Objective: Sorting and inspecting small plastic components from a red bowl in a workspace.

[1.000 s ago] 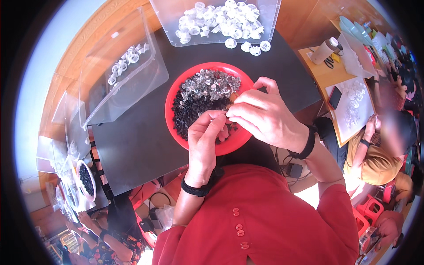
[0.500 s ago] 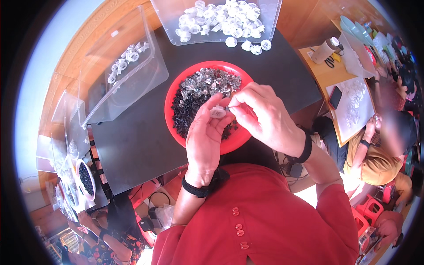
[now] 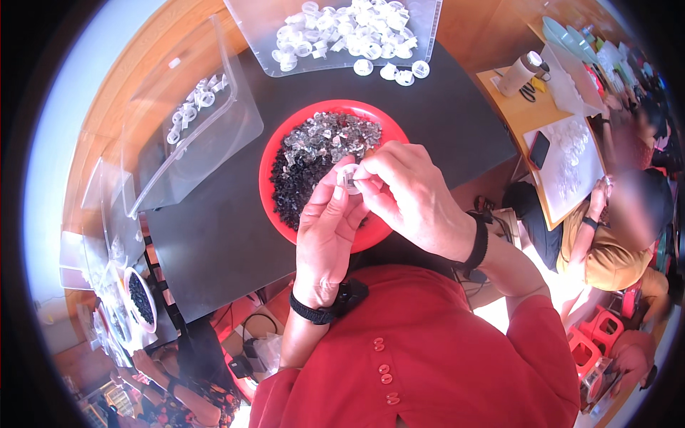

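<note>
Over the red basin (image 3: 267, 182), my left hand (image 3: 325, 228) holds a small white round plastic piece (image 3: 349, 178) between thumb and fingers. My right hand (image 3: 414, 196) is closed in a pinch at the piece's right edge. Its fingertips hide whatever small thing may be between them. Inside the basin lie many tiny clear glinting pieces (image 3: 321, 139) toward the far side. Tiny black pieces (image 3: 289, 196) fill the left and near side. Both hands cover the basin's right near part.
A clear bin (image 3: 246, 53) of white round plastic pieces stands at the far edge of the dark table (image 3: 207, 250), several loose beside it. Another clear bin (image 3: 250, 128) with fewer sits left. People work at a wooden table (image 3: 553, 214) on the right and at lower left.
The white piece has turned more upright in my left hand, and my right fingertips have closed in against its edge. The whole view has shifted slightly.
</note>
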Demonstrator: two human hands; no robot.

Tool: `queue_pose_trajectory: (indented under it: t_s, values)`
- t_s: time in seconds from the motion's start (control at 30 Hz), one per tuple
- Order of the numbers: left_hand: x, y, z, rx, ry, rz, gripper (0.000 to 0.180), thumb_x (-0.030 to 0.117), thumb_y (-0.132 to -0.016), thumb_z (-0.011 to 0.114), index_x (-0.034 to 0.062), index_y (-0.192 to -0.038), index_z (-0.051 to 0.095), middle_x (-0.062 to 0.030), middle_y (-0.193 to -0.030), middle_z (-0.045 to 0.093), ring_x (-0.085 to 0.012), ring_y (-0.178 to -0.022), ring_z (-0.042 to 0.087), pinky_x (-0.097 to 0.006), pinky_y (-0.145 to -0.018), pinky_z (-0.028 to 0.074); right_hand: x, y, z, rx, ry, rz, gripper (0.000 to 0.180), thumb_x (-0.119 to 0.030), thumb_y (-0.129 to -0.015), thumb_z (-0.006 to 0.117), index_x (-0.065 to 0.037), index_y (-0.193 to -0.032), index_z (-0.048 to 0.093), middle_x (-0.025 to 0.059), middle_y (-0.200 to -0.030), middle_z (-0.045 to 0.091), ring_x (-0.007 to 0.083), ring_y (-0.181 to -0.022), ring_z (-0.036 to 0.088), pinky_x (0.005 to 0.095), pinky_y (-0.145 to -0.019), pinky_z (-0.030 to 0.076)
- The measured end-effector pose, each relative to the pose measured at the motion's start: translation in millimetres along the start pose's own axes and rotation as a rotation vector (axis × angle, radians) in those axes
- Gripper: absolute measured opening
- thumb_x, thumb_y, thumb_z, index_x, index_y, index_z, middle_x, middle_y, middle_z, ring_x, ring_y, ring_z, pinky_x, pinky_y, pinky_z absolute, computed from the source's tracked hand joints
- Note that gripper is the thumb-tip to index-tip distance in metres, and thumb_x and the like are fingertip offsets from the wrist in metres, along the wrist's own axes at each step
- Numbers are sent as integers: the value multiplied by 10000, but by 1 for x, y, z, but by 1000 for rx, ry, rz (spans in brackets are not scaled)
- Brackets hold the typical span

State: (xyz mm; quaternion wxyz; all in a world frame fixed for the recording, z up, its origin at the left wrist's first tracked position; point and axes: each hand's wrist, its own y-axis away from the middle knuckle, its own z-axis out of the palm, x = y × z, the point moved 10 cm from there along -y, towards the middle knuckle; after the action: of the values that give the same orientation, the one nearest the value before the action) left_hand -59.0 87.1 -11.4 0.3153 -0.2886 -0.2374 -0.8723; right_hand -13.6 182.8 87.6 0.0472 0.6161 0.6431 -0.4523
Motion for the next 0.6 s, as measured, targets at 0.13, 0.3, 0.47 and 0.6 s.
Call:
queue_pose_trajectory:
  t_s: [0.13,0.3,0.47,0.6]
  values:
    - [0,0,1,-10,-20,21,396,115,-1008,478,12,-1389,449,-105,-1312,561,-196,-1192,558,-364,-1033,453,-2,2,4,7,69,-53,166,-45,-799,679,-79,-916,566,53,-836,569,251,-778,579,372,-771,433]
    - [-2,-3,-6,1,-62,39,414,102,-977,536,4,-1374,472,-104,-1331,555,-189,-1217,543,-370,-1047,438,-4,0,1,23,74,-133,163,-69,-779,688,-82,-881,561,50,-817,547,236,-746,566,371,-768,424]
    - [4,-4,-4,-30,-40,95,406,46,-908,637,31,-1307,566,-63,-1168,651,-144,-997,614,-287,-876,512,9,-4,1,-49,-212,-23,161,-52,-783,681,-75,-884,559,68,-796,573,290,-737,579,390,-703,453]
    - [5,-4,-8,22,-82,107,421,46,-876,678,31,-1287,588,-54,-1110,672,-119,-907,614,-263,-824,520,0,-8,0,-31,-185,-51,174,-24,-773,688,-65,-896,573,76,-796,591,301,-733,593,391,-690,465]
